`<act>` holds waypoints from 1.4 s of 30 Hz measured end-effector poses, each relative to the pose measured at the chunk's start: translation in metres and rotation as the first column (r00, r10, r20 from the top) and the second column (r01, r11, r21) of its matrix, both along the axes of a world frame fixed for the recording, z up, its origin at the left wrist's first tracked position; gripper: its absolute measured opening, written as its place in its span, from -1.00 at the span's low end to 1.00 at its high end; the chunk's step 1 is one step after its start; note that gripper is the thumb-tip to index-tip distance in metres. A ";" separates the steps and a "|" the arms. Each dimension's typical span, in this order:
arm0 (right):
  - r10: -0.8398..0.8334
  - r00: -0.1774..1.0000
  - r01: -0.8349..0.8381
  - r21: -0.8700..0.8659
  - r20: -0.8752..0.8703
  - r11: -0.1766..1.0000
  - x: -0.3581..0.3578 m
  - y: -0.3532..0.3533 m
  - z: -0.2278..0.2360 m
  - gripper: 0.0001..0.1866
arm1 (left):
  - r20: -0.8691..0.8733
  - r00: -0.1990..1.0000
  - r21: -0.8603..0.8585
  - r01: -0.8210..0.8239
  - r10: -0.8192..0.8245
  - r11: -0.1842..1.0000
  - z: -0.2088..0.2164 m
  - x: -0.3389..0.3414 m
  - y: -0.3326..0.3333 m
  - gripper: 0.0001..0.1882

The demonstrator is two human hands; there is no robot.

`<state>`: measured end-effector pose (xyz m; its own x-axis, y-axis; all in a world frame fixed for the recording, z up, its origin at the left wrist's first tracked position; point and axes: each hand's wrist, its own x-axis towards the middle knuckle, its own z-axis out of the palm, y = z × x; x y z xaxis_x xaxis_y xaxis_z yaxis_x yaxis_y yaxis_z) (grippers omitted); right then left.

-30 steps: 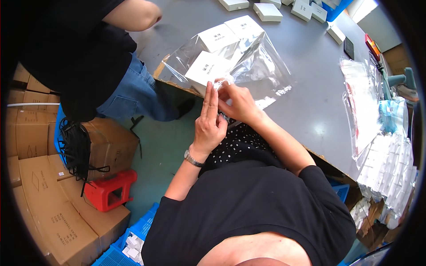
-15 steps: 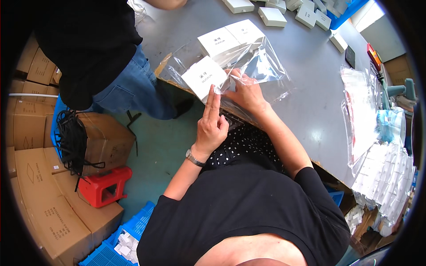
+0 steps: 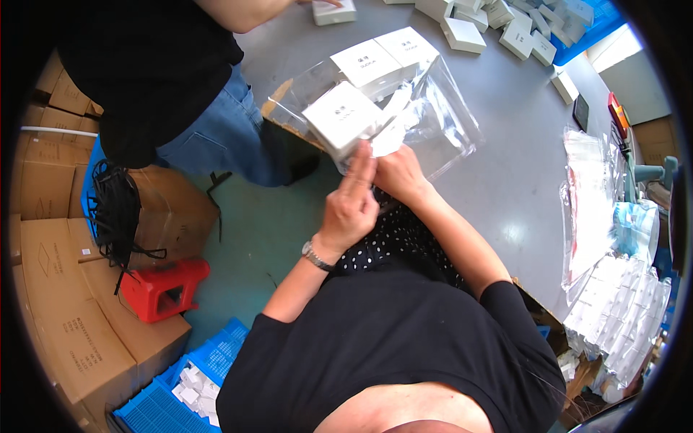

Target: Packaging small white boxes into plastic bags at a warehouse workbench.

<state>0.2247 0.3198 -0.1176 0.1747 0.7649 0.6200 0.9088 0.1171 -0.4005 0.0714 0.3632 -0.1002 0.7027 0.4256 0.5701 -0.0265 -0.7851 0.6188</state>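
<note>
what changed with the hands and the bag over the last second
Both hands, left and right, kept hold of the clear bag and shifted slightly along its edge at the near white box. The two boxes behind stayed put on the table.

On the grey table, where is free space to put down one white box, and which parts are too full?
Free: the bare grey table between the clear bag and the flat packets on the right. Crowded: the far edge with scattered small white boxes, and the table corner where both hands work at the bagged boxes.
</note>
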 end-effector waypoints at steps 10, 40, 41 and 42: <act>-0.107 0.993 0.092 -0.245 -0.047 0.965 -0.013 0.056 -0.005 -0.86 | -0.048 0.995 -0.069 0.086 -0.089 0.994 0.002 -0.006 -0.017 -0.23; -0.436 0.880 0.462 -0.564 0.191 0.684 0.326 0.166 0.045 0.04 | -0.493 0.869 -0.324 -0.149 -0.032 0.934 -0.007 -0.014 0.015 -0.22; -0.365 0.912 0.392 -0.651 0.185 0.650 0.319 0.175 0.045 -0.05 | -0.500 0.865 -0.319 -0.134 -0.047 0.938 -0.008 -0.013 0.015 -0.22; -0.383 0.906 0.400 -0.652 0.178 0.644 0.321 0.169 0.044 -0.05 | -0.475 0.879 -0.328 -0.134 -0.040 0.935 -0.011 -0.013 0.014 -0.22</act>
<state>0.5461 0.4889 -0.0740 0.5479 0.8364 -0.0104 0.8168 -0.5377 -0.2093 0.0585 0.3767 -0.1108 0.8215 0.5701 -0.0079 0.3653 -0.5156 0.7750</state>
